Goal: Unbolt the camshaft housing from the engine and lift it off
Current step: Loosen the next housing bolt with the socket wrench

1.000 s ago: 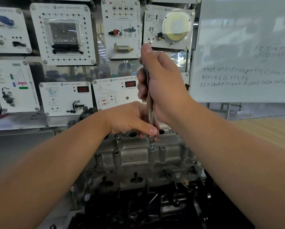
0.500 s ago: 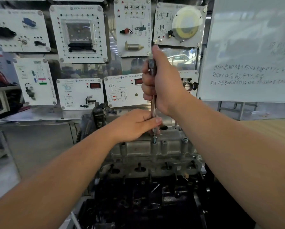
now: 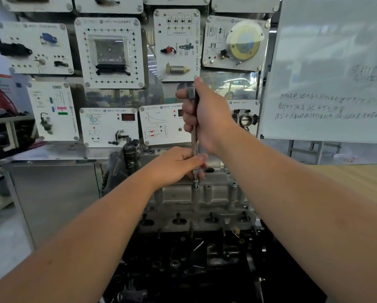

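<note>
We record the right hand (image 3: 207,114) wrapped in a fist round the upper end of a long, thin, steel-grey extension driver (image 3: 194,136), which stands close to upright. The left hand (image 3: 178,164) pinches the lower part of the same shaft, thumb laid across the front, fingers curled behind; both hands are clamped on the tool, one above the other.

The driver tip sits on a small silver bolt (image 3: 196,184) that stands proud of a boss on the cast grey aluminium camshaft housing (image 3: 207,195). The housing lies on top of the dark, oily engine block (image 3: 183,259), directly below the hands. A second bolt head (image 3: 233,184) with a bluish tint shows on a boss to the right, apart from the tool.

Behind the engine we note a metal stand carrying white training panels (image 3: 108,52) with mounted components, one bearing a round yellowish dial (image 3: 244,43). A whiteboard (image 3: 331,68) with handwritten lines stands at right, its text too blurred to read.
</note>
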`<state>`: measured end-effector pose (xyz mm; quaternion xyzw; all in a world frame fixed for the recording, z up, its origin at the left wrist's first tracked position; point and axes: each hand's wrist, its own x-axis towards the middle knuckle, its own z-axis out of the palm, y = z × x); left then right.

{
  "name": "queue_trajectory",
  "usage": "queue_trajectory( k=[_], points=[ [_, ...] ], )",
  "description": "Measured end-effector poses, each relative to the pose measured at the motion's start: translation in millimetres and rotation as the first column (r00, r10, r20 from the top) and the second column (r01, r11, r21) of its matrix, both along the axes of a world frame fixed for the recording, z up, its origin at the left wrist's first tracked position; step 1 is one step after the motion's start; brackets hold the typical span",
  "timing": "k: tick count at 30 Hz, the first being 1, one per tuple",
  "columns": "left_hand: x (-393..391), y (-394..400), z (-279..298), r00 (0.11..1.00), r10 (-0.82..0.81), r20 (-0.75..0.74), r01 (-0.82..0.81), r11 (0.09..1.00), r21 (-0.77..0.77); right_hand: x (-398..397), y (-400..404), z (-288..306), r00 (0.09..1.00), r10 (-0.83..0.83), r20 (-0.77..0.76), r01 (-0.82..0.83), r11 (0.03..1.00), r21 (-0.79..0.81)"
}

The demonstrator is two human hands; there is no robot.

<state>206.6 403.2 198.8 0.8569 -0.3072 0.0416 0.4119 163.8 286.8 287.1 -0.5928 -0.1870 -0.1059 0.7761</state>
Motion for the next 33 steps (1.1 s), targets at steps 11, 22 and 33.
queue_trajectory(
  k=[11, 22, 33],
  points=[
    [9.3, 7.3, -7.4, 0.991, -0.092, -0.099, 0.074, 0.982, -0.176, 6.1, 2.7, -5.3, 0.985, -0.083, 0.152, 0.086, 0.996, -0.018],
    [-8.8, -3.1, -4.2, 0.983, 0.114, 0.142, -0.117, 0.993, 0.017, 5.6, 2.6, -9.8, 0.966, -0.202, 0.161, 0.202, 0.979, 0.013],
    [-15.9, -14.1, 0.9, 0.980, 0.007, -0.198, -0.086, 0.914, -0.396, 11.0, -1.2, -6.5, 0.998, 0.011, 0.069, -0.012, 1.000, 0.006]
  ],
)
